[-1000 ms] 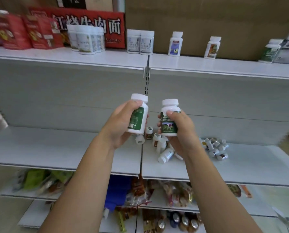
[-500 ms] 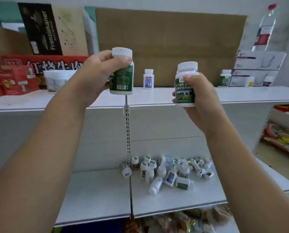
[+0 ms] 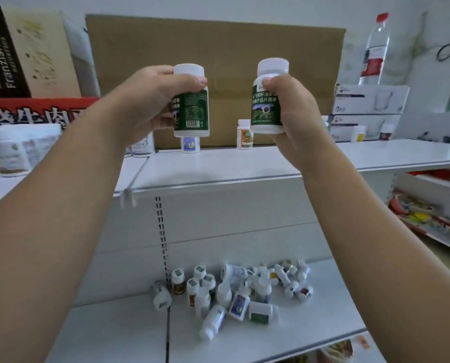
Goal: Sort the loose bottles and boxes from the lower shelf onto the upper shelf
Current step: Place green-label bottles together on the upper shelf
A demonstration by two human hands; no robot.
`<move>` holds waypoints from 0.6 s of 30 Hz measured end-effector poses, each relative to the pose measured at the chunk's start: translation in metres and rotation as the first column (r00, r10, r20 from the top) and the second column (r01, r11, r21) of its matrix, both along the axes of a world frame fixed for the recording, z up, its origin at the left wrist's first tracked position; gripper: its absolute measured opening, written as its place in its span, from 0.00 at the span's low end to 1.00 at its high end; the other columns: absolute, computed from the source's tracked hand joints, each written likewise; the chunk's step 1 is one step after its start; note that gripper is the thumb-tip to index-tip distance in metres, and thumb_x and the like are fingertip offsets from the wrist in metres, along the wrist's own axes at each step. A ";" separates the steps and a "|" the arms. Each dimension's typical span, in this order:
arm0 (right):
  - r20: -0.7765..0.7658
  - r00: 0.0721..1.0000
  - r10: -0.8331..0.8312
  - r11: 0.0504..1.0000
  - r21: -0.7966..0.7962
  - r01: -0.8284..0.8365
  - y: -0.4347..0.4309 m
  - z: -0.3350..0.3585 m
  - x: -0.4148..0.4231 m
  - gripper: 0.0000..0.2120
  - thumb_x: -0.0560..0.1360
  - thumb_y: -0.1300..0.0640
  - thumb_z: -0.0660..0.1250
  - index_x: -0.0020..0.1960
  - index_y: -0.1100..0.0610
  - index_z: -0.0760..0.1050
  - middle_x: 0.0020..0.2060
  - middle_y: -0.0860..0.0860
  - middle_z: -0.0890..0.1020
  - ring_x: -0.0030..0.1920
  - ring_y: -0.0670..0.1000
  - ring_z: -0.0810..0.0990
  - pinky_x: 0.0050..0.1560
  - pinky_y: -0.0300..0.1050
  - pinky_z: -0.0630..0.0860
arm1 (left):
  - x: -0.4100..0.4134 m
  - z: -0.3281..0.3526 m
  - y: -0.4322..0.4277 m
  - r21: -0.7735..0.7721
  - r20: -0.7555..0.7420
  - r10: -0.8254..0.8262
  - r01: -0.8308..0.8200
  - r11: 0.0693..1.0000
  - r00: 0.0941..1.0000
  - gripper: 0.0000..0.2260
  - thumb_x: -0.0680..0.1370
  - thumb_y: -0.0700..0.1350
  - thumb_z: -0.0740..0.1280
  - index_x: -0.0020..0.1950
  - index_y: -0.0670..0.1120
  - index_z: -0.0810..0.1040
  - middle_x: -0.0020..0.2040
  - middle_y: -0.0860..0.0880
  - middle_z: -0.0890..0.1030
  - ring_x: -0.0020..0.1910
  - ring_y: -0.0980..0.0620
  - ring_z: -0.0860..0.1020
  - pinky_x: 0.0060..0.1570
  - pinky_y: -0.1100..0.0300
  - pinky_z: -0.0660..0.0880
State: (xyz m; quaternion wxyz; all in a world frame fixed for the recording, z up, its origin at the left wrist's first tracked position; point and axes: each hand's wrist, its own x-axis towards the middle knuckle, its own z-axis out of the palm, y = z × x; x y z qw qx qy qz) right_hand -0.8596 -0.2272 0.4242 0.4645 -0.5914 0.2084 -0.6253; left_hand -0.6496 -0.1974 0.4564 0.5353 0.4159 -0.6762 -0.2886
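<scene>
We see the left hand (image 3: 145,100) fingers grasping one green bottle (image 3: 191,100), the right hand (image 3: 294,111) fingers grasping another green bottle (image 3: 267,100), both above the upper shelf (image 3: 245,166)

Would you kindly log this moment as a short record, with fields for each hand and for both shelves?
left hand: grips the left bottle, green label, white cap, upright
right hand: grips the right bottle, same kind, upright
upper shelf: blue-label bottle and orange-label bottle stand before a cardboard sheet
lower shelf: pile of small bottles, some standing, some lying
status: neither held bottle set down yet
</scene>
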 end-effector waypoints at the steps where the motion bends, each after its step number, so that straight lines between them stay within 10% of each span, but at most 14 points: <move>1: -0.021 1.000 -0.010 1.000 -0.013 0.010 -0.010 0.002 -0.014 0.13 0.74 0.55 0.66 0.57 0.58 0.71 0.44 0.53 0.77 0.42 0.49 0.78 0.43 0.47 0.79 | -0.013 0.002 -0.009 0.002 0.029 -0.018 0.018 1.000 0.999 0.11 0.77 0.47 0.70 0.56 0.44 0.78 0.42 0.50 0.79 0.41 0.52 0.80 0.43 0.56 0.80; 18: -0.495 0.867 -0.060 0.998 -0.035 0.049 -0.197 0.050 -0.257 0.17 0.77 0.58 0.67 0.64 0.62 0.71 0.50 0.56 0.78 0.50 0.51 0.80 0.53 0.49 0.82 | -0.236 0.017 -0.196 0.263 0.168 -0.087 0.040 0.964 0.982 0.08 0.75 0.47 0.71 0.51 0.46 0.77 0.46 0.49 0.84 0.47 0.52 0.84 0.51 0.57 0.77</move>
